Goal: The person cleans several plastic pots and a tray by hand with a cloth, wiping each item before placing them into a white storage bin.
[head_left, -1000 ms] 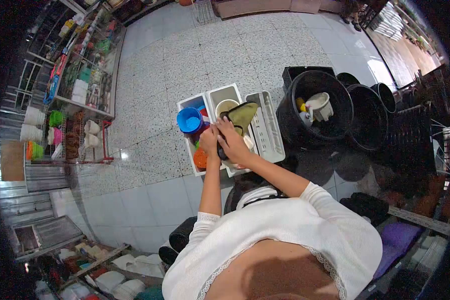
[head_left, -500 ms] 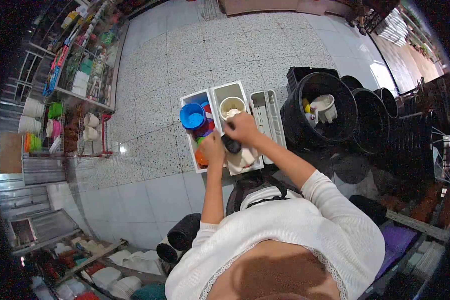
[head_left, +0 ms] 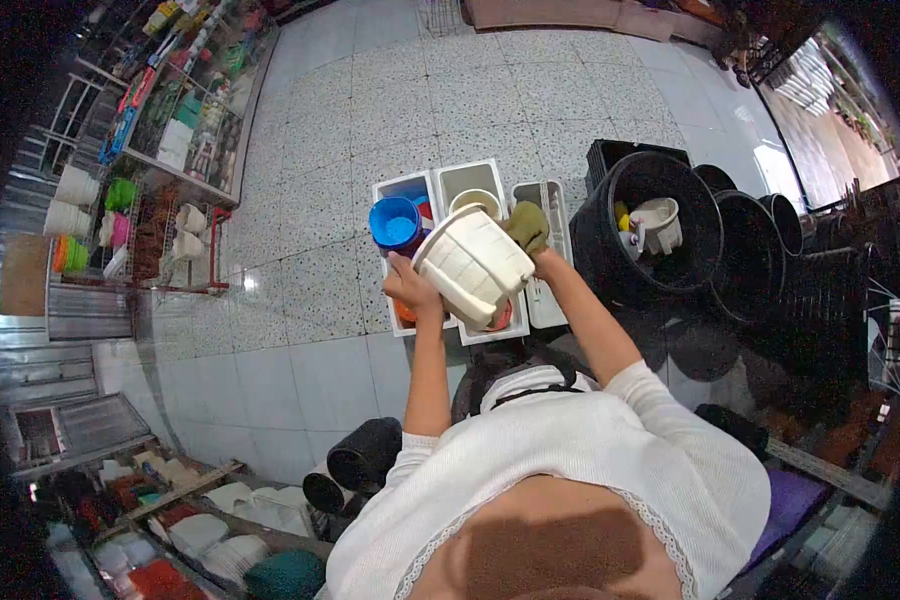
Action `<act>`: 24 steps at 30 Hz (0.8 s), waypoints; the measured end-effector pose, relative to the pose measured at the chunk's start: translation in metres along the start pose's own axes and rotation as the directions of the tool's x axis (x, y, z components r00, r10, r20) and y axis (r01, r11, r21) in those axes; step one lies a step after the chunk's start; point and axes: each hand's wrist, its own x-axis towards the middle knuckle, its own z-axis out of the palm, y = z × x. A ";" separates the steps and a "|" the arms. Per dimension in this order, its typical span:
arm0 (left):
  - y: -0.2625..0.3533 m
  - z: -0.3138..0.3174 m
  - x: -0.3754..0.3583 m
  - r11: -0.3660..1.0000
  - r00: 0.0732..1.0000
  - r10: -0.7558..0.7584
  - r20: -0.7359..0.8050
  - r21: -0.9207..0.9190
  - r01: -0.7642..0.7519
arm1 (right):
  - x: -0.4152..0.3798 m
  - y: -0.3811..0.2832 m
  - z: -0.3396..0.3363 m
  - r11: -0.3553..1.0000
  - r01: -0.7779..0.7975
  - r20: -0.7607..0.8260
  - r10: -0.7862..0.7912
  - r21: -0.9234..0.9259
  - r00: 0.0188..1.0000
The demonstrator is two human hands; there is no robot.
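White pot sits up in the air in front of me, tipped on its side over the white bins on the floor. My left hand grips its lower edge with fingers curled tight. My right hand is behind the pot's far side, closed on an olive green cloth that presses on the pot. I see a blue pot in the left bin, just beside the white one. A big black tub stands to the right.
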 end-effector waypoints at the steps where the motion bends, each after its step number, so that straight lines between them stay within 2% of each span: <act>1: -0.005 0.000 0.002 1.000 1.000 0.026 -0.016 0.016 -0.026 | -0.006 -0.016 0.000 0.994 -0.101 -0.043 0.102 0.028 0.994; 2: -0.004 -0.003 0.005 0.988 0.997 0.074 0.000 0.138 -0.074 | -0.010 -0.032 0.001 0.982 -0.189 -0.106 0.189 0.011 0.976; 3: -0.010 -0.003 0.008 0.982 0.998 0.070 -0.003 0.176 -0.069 | -0.013 -0.048 0.004 0.968 -0.251 -0.177 0.245 -0.016 0.953; 5: -0.014 0.002 0.008 0.968 0.998 0.057 0.003 0.244 -0.056 | -0.013 -0.078 0.012 0.956 -0.290 -0.312 0.262 -0.047 0.913; 6: -0.007 0.010 0.001 0.949 0.998 0.025 -0.052 0.315 -0.007 | -0.016 -0.070 0.025 0.921 -0.202 -0.385 0.062 -0.334 0.921; 7: -0.003 0.017 -0.006 0.941 0.999 0.039 0.002 0.337 -0.038 | -0.018 -0.092 0.025 0.900 -0.222 -0.276 0.120 -0.376 0.954; 8: 0.000 0.021 -0.013 0.931 0.997 0.051 0.053 0.359 -0.067 | -0.023 -0.117 0.029 0.797 -0.211 -0.361 -0.010 -0.566 0.932; 9: 0.002 0.023 -0.019 0.919 0.992 0.066 0.104 0.382 -0.101 | -0.024 -0.125 0.028 0.837 -0.148 -0.335 -0.045 -0.527 0.941; 10: 0.005 0.025 -0.026 0.912 0.986 0.146 0.081 0.375 -0.166 | -0.022 -0.125 0.025 0.863 -0.148 -0.341 -0.029 -0.483 0.940; 11: 0.003 0.023 -0.030 0.923 0.982 0.163 0.100 0.337 -0.187 | -0.017 -0.124 0.021 0.887 -0.149 -0.347 -0.013 -0.437 0.938; 13: -0.005 0.015 -0.040 0.939 0.971 0.192 0.145 0.261 -0.225 | 0.002 -0.065 0.019 0.935 -0.255 -0.400 0.141 -0.248 0.906; 14: 0.008 0.007 -0.047 0.965 0.970 0.160 0.181 0.176 -0.192 | 0.011 -0.038 0.011 0.941 -0.306 -0.410 0.223 -0.147 0.884; 15: 0.009 0.006 -0.048 0.980 0.973 0.164 0.162 0.082 -0.179 | 0.020 -0.067 -0.031 0.845 -0.525 0.032 0.525 0.100 0.850; 16: 0.009 0.003 -0.049 0.986 0.975 0.165 0.147 -0.009 -0.166 | 0.019 -0.015 -0.027 0.618 -0.588 0.338 0.484 0.521 0.807; 17: 0.008 0.000 -0.050 0.983 0.976 0.167 0.137 -0.103 -0.154 | 0.013 0.030 -0.015 0.198 -0.621 0.564 0.281 0.758 0.777; 18: -0.001 -0.005 -0.050 0.992 0.979 0.074 0.189 -0.115 -0.053 | 0.010 0.025 -0.017 0.434 -0.448 0.386 0.227 0.781 0.894; 19: -0.005 0.000 -0.048 0.970 0.962 0.238 0.137 -0.092 -0.226 | 0.005 0.012 -0.018 0.637 -0.244 0.207 0.135 0.731 0.969; 20: -0.009 0.002 -0.050 0.919 0.915 0.394 0.092 -0.060 -0.390 | 0.007 0.004 -0.019 0.642 -0.226 0.181 0.136 0.733 0.974; 22: -0.034 -0.001 -0.043 0.962 0.961 0.216 0.174 -0.208 -0.178 | 0.012 -0.012 -0.023 0.651 -0.189 0.130 0.138 0.735 0.982; 23: -0.041 -0.003 -0.039 0.961 0.969 0.123 0.212 -0.268 -0.063 | 0.021 -0.012 -0.019 0.230 -0.539 0.440 0.369 0.810 0.819; 24: -0.049 -0.003 -0.037 0.920 0.964 -0.036 0.264 -0.368 0.135 | 0.022 -0.011 -0.016 0.312 -0.500 0.362 0.408 0.808 0.838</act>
